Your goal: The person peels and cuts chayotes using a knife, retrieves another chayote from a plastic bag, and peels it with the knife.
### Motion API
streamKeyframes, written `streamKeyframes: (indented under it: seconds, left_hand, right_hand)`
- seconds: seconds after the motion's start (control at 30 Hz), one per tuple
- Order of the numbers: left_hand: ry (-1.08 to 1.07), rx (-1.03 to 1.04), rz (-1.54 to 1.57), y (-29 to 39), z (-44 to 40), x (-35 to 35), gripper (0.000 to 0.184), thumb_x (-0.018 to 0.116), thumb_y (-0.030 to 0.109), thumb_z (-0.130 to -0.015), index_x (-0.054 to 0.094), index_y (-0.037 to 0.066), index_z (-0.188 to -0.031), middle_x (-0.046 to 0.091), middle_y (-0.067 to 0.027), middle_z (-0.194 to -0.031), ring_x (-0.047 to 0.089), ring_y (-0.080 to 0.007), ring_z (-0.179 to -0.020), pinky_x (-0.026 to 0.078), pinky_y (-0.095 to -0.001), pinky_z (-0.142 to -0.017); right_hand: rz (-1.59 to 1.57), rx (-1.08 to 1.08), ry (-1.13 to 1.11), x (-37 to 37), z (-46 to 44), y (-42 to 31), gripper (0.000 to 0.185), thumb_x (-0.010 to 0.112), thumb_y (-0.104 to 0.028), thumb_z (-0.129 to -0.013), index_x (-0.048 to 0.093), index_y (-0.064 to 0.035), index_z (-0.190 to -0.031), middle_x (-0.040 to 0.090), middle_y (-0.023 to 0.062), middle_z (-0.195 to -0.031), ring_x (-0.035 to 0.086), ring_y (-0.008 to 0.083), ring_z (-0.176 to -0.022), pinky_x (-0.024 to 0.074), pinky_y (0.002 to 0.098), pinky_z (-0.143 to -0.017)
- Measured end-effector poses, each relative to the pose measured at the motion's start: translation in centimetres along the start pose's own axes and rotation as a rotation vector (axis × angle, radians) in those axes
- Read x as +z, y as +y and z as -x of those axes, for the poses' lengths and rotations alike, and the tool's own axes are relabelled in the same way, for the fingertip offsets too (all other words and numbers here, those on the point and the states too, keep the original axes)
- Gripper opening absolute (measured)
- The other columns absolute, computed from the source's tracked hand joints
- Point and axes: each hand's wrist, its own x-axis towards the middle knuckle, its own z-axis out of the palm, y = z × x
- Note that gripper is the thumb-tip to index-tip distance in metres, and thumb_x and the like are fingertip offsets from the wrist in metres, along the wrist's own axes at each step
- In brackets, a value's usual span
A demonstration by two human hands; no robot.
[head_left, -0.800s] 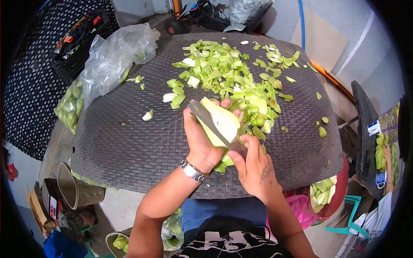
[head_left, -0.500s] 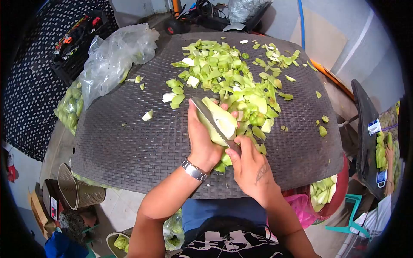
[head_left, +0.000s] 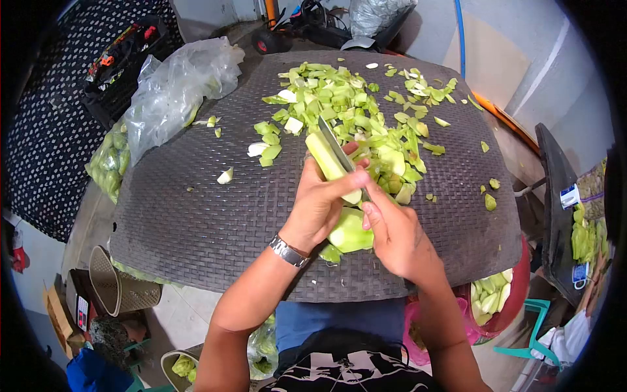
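My left hand (head_left: 320, 202) holds a long pale green vegetable piece (head_left: 324, 157), its thumb laid across the lower end. My right hand (head_left: 398, 238) is closed on the handle end of a knife (head_left: 336, 147), whose blade points away from me and lies along the right side of the piece. Another smooth green vegetable piece (head_left: 353, 232) rests on the dark woven table (head_left: 196, 215) just below my hands. Beyond them spreads a heap of green peelings and scraps (head_left: 339, 98).
A clear plastic bag (head_left: 179, 85) lies at the table's left edge. Below the right edge, a red basin (head_left: 516, 300) holds cut pieces. Baskets (head_left: 121, 284) stand on the floor at left. At far right, another person's arm (head_left: 594, 277) is near green vegetables.
The knife has gone from lying across the vegetable's face to its right side. The held piece now looks narrower, and a smooth green piece shows below my hands.
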Motion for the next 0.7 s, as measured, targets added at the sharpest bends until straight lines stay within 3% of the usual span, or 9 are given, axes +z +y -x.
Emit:
streamKeyframes:
  seconds: [0.03, 0.07, 0.17, 0.23, 0.47, 0.57, 0.7]
  left_hand:
    - [-0.015, 0.023, -0.089, 0.4, 0.1, 0.4, 0.071, 0.077, 0.012, -0.093, 0.033, 0.010, -0.149, 0.045, -0.0198, -0.149, 0.053, -0.0327, -0.135, 0.049, -0.0506, -0.111]
    - [-0.001, -0.016, -0.050, 0.5, -0.1, 0.0, 0.089, 0.077, -0.012, -0.078, 0.029, 0.007, -0.150, 0.043, -0.0204, -0.150, 0.052, -0.0325, -0.137, 0.049, -0.0491, -0.112]
    - [0.011, -0.033, -0.050, 0.6, -0.7, -0.8, 0.086, 0.079, -0.013, -0.080, 0.028, 0.006, -0.147, 0.043, -0.0172, -0.150, 0.053, -0.0291, -0.133, 0.053, -0.0426, -0.108]
    - [0.017, -0.005, -0.077, 0.3, -0.9, -1.3, 0.084, 0.077, -0.010, -0.080, 0.028, 0.002, -0.148, 0.045, -0.0191, -0.148, 0.053, -0.0324, -0.135, 0.050, -0.0463, -0.112]
    - [0.177, 0.058, -0.123, 0.8, -1.2, -0.5, 0.075, 0.070, -0.010, -0.082, 0.032, 0.003, -0.146, 0.052, -0.0191, -0.143, 0.057, -0.0331, -0.133, 0.048, -0.0491, -0.114]
    - [0.140, 0.060, -0.029, 0.8, -1.5, -1.5, 0.071, 0.070, -0.008, -0.084, 0.034, 0.003, -0.144, 0.052, -0.0189, -0.143, 0.056, -0.0346, -0.134, 0.049, -0.0494, -0.113]
    - [0.048, 0.049, 0.013, 1.1, -1.9, -2.4, 0.065, 0.059, -0.008, -0.076, 0.045, -0.003, -0.140, 0.059, -0.0196, -0.139, 0.061, -0.0343, -0.130, 0.049, -0.0502, -0.113]
  right_hand:
    - [-0.047, 0.009, -0.015, -0.4, -0.3, 0.2, 0.052, 0.049, -0.013, -0.109, 0.039, -0.0056, -0.160, 0.071, 0.0264, -0.099, 0.071, 0.0416, -0.091, 0.0546, 0.0447, -0.079]
    - [-0.092, 0.018, -0.032, -0.7, -0.6, 0.4, 0.050, 0.048, -0.013, -0.110, 0.042, -0.0051, -0.159, 0.072, 0.0238, -0.094, 0.072, 0.0371, -0.087, 0.0545, 0.0422, -0.078]
    - [-0.180, 0.082, -0.110, -1.5, -1.8, 0.5, 0.049, 0.048, -0.015, -0.110, 0.044, -0.0050, -0.158, 0.067, 0.0164, -0.084, 0.067, 0.0248, -0.076, 0.0528, 0.0373, -0.073]
    - [-0.201, 0.094, -0.137, -1.5, -2.4, 0.8, 0.048, 0.048, -0.017, -0.111, 0.044, -0.0059, -0.158, 0.063, 0.0130, -0.079, 0.063, 0.0206, -0.072, 0.0522, 0.0366, -0.071]
    - [-0.105, 0.158, -0.258, -1.4, -3.9, 0.6, 0.047, 0.044, -0.024, -0.113, 0.044, -0.0147, -0.159, 0.062, 0.0117, -0.078, 0.063, 0.0208, -0.071, 0.0526, 0.0401, -0.072]
    - [-0.036, 0.084, -0.213, -0.9, -4.3, 1.2, 0.046, 0.043, -0.026, -0.113, 0.046, -0.0141, -0.157, 0.061, 0.0122, -0.076, 0.065, 0.0212, -0.074, 0.0522, 0.0406, -0.074]
    - [-0.210, 0.151, -0.318, -2.3, -5.2, 1.3, 0.044, 0.041, -0.030, -0.114, 0.046, -0.0105, -0.154, 0.061, 0.0080, -0.080, 0.059, 0.0152, -0.061, 0.0516, 0.0344, -0.057]
